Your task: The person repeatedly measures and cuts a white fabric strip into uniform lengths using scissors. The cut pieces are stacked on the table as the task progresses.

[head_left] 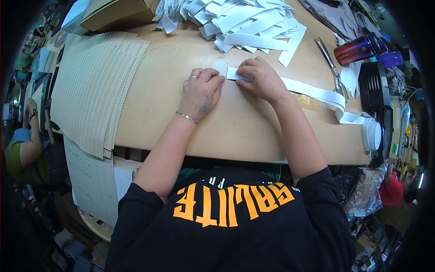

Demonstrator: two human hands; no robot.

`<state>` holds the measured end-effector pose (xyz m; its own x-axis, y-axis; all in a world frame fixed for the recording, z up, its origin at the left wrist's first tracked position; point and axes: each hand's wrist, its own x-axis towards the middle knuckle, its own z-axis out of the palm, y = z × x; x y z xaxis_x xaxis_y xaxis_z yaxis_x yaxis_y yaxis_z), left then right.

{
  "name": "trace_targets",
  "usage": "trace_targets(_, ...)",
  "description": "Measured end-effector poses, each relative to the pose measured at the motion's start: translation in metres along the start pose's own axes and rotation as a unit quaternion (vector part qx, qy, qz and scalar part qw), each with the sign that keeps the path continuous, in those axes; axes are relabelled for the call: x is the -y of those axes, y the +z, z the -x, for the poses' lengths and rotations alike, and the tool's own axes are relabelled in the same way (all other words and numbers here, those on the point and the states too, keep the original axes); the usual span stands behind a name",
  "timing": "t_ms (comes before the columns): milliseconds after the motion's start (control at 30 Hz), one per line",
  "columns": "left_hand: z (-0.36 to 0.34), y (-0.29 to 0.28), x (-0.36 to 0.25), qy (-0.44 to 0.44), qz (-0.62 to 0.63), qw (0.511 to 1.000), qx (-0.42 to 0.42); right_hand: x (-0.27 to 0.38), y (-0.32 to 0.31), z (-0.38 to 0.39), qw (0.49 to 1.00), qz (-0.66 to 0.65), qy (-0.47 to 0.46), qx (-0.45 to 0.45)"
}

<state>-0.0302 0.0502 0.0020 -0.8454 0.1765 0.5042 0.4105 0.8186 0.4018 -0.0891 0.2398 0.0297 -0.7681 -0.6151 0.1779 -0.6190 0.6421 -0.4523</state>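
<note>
1. White, flat, ribbon-like strip (313, 92), head view: its long axis runs left to right across the tan, smooth-topped table (158, 95), drifting nearer the person toward the right. There it bends in loose folds into a white coil (372, 135) at the table's right end.
2. Head view: the right hand (259, 79) is nearer the strip, with thumb and fingers pinched on it close to its free end, which points left toward the left hand (204, 86). The strip passes beyond the right wrist.
3. Head view: the left hand lies palm down, fingers bent and together, tips at a pale, flat rectangular patch (220, 67) just beside that end; whether it grips anything cannot be told. Both forearms reach forward and angle inward.
</note>
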Motion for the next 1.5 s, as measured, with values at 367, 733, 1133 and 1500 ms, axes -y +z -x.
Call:
trace_targets(367, 0.001, 0.002, 0.000, -0.010, -0.027, 0.999, 0.027, 0.003, -0.006, -0.006, 0.998, 0.043, -0.021, 0.043)
trace_targets(733, 0.001, 0.001, -0.002, -0.011, -0.048, 0.997, 0.052, 0.002, -0.002, -0.002, 0.995, 0.078, -0.064, 0.022)
trace_targets(1133, -0.001, -0.002, -0.005, -0.021, -0.048, 0.996, 0.069, 0.001, 0.001, -0.001, 0.998, 0.037, -0.052, 0.018)
trace_targets(1500, 0.000, 0.002, 0.001, -0.017, -0.042, 0.997, 0.058, -0.010, 0.011, 0.002, 0.996, -0.074, 0.017, -0.038)
